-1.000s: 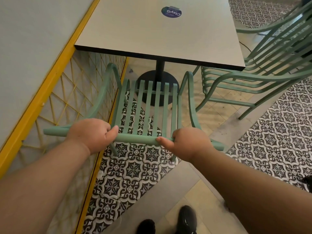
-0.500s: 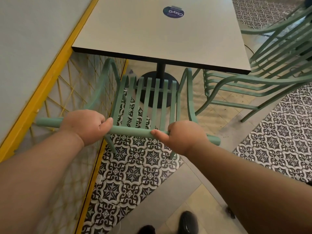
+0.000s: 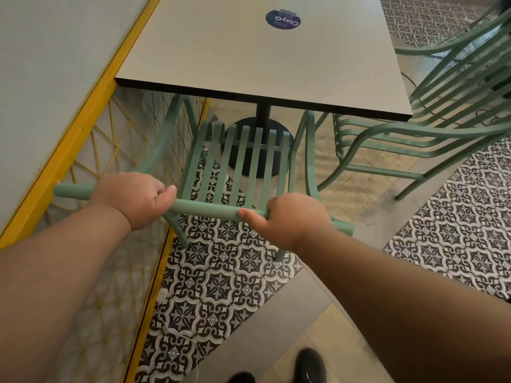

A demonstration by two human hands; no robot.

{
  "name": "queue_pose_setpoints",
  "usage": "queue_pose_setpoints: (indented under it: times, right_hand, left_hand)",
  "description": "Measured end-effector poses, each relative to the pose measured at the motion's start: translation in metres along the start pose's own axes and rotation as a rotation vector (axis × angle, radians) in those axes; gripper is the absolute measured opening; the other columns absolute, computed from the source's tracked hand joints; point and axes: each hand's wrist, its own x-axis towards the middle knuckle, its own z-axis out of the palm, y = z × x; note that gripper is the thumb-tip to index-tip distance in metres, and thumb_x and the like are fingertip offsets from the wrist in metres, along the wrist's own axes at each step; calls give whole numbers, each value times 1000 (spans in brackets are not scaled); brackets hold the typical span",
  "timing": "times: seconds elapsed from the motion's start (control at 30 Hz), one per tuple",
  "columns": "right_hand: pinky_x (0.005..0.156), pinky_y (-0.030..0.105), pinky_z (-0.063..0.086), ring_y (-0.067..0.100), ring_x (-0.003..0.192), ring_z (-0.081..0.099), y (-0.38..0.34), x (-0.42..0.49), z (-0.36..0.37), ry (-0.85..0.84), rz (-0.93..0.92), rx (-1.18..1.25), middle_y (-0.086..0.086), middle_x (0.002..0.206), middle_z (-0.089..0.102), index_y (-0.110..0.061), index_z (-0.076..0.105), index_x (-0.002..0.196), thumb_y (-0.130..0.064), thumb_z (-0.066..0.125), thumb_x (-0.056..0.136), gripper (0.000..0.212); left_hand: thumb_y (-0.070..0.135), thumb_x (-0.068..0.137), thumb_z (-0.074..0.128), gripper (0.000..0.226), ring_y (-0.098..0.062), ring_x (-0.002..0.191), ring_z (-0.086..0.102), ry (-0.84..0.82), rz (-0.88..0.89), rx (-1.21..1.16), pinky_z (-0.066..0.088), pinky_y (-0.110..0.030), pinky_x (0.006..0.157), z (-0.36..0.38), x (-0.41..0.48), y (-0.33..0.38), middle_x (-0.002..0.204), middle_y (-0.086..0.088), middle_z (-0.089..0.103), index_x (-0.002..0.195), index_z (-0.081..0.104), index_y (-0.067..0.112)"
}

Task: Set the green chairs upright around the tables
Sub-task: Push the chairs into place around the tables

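Observation:
A green slatted chair (image 3: pixel 243 161) stands upright on the patterned floor, its seat partly under the near edge of the grey table (image 3: pixel 249 56). My left hand (image 3: pixel 132 197) grips the left part of the chair's top back rail. My right hand (image 3: pixel 293 217) grips the same rail further right. Both arms reach forward from the bottom of the view. To the right, a tilted stack of green chairs (image 3: pixel 431 106) leans beside the table.
A grey wall with a yellow strip (image 3: pixel 80 125) and a yellow string lattice runs close along the left of the chair. The table's black pedestal base (image 3: pixel 260 145) stands behind the seat. My black shoes (image 3: pixel 309 366) are on the floor below.
The chair has slid forward toward the table, its seat now further under the table edge. Both hands keep their grip on the back rail and have moved forward with it.

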Motion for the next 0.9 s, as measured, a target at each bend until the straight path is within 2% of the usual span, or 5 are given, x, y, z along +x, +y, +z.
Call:
queue_pose_setpoints:
  times: [0.33,0.43,0.5,0.7,0.9]
  right_hand:
    - [53,34,62,15,50,61,1,-6,-3,35,-3,-38,-6,57,59,-23,64,66,-92,16,82,85]
    - [50,30,57,12,50,58,0,-12,-5,75,-57,-14,-7,60,60,-27,59,69,-86,22,88,72]
    - [53,32,60,13,55,62,1,-16,-8,56,-87,34,-7,65,62,-29,60,75,-81,26,91,64]
    - [94,36,55,16,111,61,16,-56,-73,167,-122,186,-2,124,65,-23,53,142,-64,37,99,61]
    - [112,47,42,26,139,46,26,-142,-157,332,-27,174,4,152,51,-22,36,156,-67,38,98,74]
  left_hand:
    - [45,99,22,53,-16,64,54,-23,-96,41,34,-33,61,-5,-10,11,66,3,59,67,60,26]
    - [43,100,20,51,-24,105,61,-92,-180,-50,44,-45,87,-18,-20,26,114,0,70,120,66,34]
    - [47,105,24,54,-26,137,47,-137,-189,-168,34,-52,114,-31,-34,40,148,-1,54,152,43,30]
    - [46,104,34,55,-24,150,32,90,-91,-331,28,-52,121,-118,-80,71,157,0,45,156,37,27]
    - [47,102,42,56,-30,143,42,197,-34,-375,38,-52,112,-212,-117,97,154,-8,48,154,41,25]
